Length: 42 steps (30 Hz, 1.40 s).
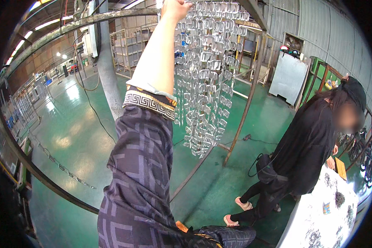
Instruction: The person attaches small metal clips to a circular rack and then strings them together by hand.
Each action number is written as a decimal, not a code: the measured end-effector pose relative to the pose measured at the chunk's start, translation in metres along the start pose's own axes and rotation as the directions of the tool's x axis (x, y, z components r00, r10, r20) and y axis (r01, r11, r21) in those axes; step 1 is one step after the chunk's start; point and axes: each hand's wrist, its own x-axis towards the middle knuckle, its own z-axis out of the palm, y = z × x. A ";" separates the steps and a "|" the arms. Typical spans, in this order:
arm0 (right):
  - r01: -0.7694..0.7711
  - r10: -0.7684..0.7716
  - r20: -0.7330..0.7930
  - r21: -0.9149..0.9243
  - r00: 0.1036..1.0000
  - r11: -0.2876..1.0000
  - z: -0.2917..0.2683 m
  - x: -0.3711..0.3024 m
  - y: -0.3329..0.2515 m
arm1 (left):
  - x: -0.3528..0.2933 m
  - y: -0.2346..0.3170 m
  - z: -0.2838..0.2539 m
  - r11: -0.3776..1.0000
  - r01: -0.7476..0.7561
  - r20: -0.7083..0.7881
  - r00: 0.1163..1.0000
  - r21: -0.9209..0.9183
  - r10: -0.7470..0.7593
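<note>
My left hand [175, 10] is raised high at the top edge of the picture, its fingers curled closed. What they grip is hidden or cut off by the edge. Just right of the hand and below it hang many strands of small silvery metal buckle-like pieces [206, 78], in a dense column that narrows downward. My left arm, in a dark patterned sleeve [140, 165] with a gold and black cuff, reaches up through the middle. More of the same patterned cloth [231, 236] shows at the bottom edge. My right hand does not show.
A rusty metal frame post [244, 103] stands right of the strands, with a bar crossing low. A curved rail [49, 175] runs along the left. At right, a person in black [306, 140] leans over a white-covered table [314, 219] holding dark small pieces. A loose chain [64, 168] lies left.
</note>
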 end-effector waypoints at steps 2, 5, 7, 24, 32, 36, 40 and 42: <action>0.000 0.000 0.033 0.015 0.999 1.000 -0.009 0.002 0.001 | -0.003 0.007 -0.006 0.995 -0.051 -0.034 0.998 0.088 0.054; -0.001 -0.002 0.076 0.047 0.997 0.999 -0.025 0.003 0.000 | -0.002 0.014 -0.020 0.934 -0.159 -0.064 0.980 0.320 0.189; 0.006 -0.007 0.051 0.018 0.999 1.000 -0.013 0.001 0.000 | -0.002 0.019 -0.025 0.912 -0.179 -0.046 0.977 0.368 0.210; 0.014 -0.018 0.093 0.050 0.995 0.999 -0.027 0.004 0.000 | -0.059 0.011 -0.057 0.836 0.037 0.199 0.965 0.547 -0.173; 0.008 -0.007 -0.015 0.053 1.000 0.999 -0.011 0.001 0.000 | -0.069 0.008 -0.057 0.852 0.169 0.013 0.979 0.496 -0.202; 0.029 -0.029 -0.057 0.011 0.998 1.000 -0.025 0.003 0.004 | -0.069 0.013 -0.054 0.863 0.161 -0.004 0.983 0.478 -0.181; 0.034 -0.035 -0.075 -0.017 0.997 0.999 -0.023 0.004 0.005 | -0.068 0.017 -0.050 0.888 0.180 -0.021 0.982 0.424 -0.190; 0.030 -0.031 -0.084 -0.019 0.996 0.999 -0.025 0.005 0.003 | -0.066 0.012 -0.050 0.898 0.179 -0.048 0.983 0.402 -0.175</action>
